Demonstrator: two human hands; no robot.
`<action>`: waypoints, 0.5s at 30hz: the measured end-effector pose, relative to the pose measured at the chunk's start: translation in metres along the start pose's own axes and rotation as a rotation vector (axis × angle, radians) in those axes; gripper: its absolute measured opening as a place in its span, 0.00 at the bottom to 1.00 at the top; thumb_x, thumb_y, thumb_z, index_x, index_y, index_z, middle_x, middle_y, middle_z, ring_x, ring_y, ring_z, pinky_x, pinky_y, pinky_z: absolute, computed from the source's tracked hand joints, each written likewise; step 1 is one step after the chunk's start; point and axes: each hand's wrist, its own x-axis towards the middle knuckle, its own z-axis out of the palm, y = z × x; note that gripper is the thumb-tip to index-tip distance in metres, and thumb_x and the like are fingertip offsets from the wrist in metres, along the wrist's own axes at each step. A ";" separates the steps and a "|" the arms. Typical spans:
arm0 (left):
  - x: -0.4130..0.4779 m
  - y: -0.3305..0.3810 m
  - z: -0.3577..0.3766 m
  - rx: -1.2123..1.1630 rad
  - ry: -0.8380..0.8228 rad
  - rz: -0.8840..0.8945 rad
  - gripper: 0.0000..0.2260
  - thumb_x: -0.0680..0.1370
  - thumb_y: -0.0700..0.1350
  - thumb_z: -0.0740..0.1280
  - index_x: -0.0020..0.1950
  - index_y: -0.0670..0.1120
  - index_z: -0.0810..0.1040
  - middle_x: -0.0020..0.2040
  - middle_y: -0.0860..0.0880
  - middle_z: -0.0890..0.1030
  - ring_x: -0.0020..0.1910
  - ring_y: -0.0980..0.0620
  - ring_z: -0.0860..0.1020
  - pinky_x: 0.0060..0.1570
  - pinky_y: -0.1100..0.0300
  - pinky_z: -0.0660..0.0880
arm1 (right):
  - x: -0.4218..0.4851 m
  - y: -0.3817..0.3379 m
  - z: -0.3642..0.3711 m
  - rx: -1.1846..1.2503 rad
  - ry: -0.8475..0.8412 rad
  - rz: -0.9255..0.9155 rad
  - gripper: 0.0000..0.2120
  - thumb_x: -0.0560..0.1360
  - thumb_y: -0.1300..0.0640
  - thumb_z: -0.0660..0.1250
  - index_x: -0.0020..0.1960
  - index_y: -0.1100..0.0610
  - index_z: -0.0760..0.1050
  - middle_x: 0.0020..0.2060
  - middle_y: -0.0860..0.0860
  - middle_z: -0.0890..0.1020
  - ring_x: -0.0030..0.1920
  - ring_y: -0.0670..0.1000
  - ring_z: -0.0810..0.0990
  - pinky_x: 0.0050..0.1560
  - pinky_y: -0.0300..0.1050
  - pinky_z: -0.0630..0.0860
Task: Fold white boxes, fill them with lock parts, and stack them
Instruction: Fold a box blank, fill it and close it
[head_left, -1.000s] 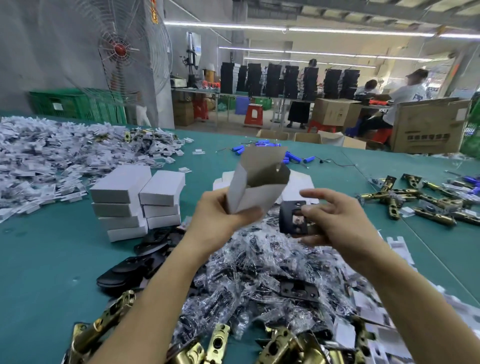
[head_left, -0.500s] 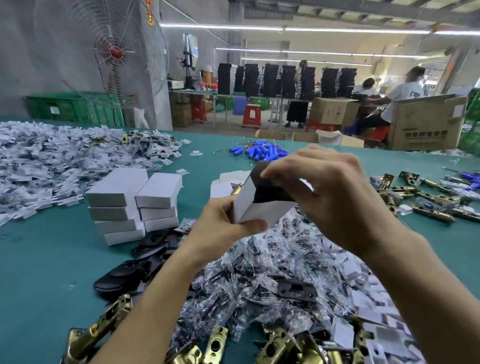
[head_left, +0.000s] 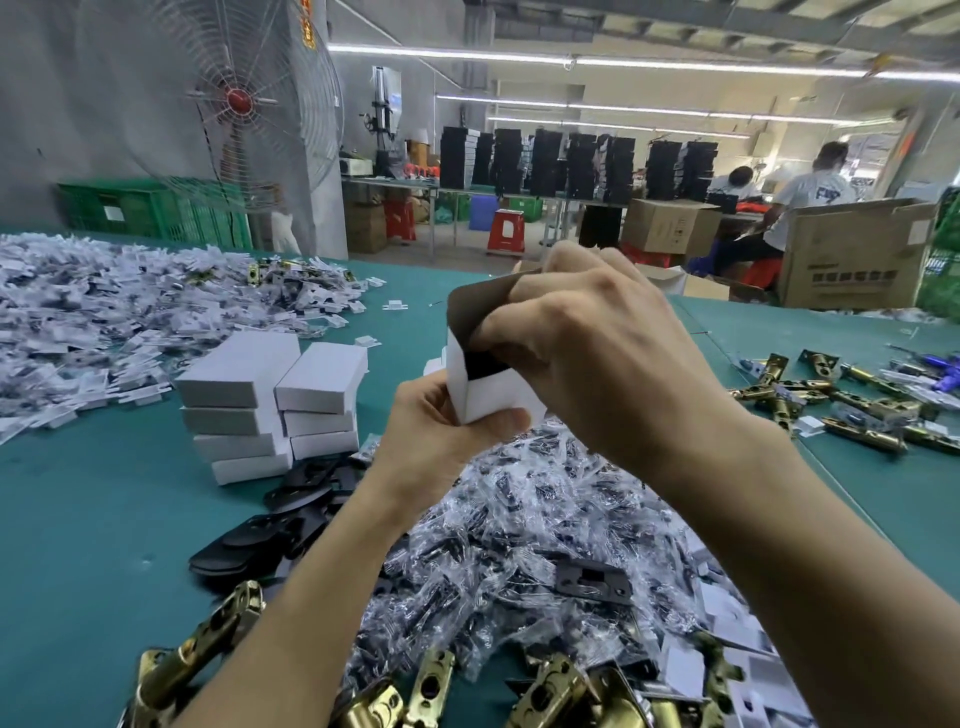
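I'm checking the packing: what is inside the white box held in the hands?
Something black, likely a lock part, shows in the mouth of the white box, which the left hand grips. The right hand and the box walls cover the rest.

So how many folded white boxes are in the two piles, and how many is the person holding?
Boxes in the taller pile: 4
Boxes in the shorter pile: 3
Open box held in the left hand: 1
Total: 8
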 end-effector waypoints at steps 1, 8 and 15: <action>0.000 -0.001 0.000 0.027 0.013 -0.024 0.09 0.63 0.43 0.79 0.41 0.49 0.86 0.42 0.49 0.86 0.41 0.55 0.83 0.41 0.64 0.79 | 0.002 0.003 0.003 0.006 -0.020 0.032 0.09 0.75 0.56 0.70 0.52 0.46 0.83 0.46 0.46 0.84 0.50 0.53 0.73 0.51 0.52 0.70; 0.002 -0.006 -0.002 0.119 0.060 -0.185 0.12 0.65 0.44 0.79 0.47 0.49 0.85 0.43 0.52 0.87 0.41 0.56 0.83 0.39 0.66 0.78 | -0.002 0.024 0.025 0.347 -0.026 0.220 0.14 0.76 0.65 0.66 0.53 0.51 0.85 0.49 0.48 0.86 0.51 0.52 0.82 0.51 0.49 0.77; 0.005 -0.003 -0.005 -0.023 0.247 -0.219 0.15 0.63 0.47 0.79 0.47 0.50 0.83 0.44 0.52 0.87 0.43 0.57 0.85 0.40 0.64 0.80 | -0.039 0.047 0.072 0.494 0.102 0.614 0.09 0.76 0.62 0.65 0.50 0.52 0.81 0.37 0.44 0.82 0.40 0.46 0.79 0.44 0.48 0.78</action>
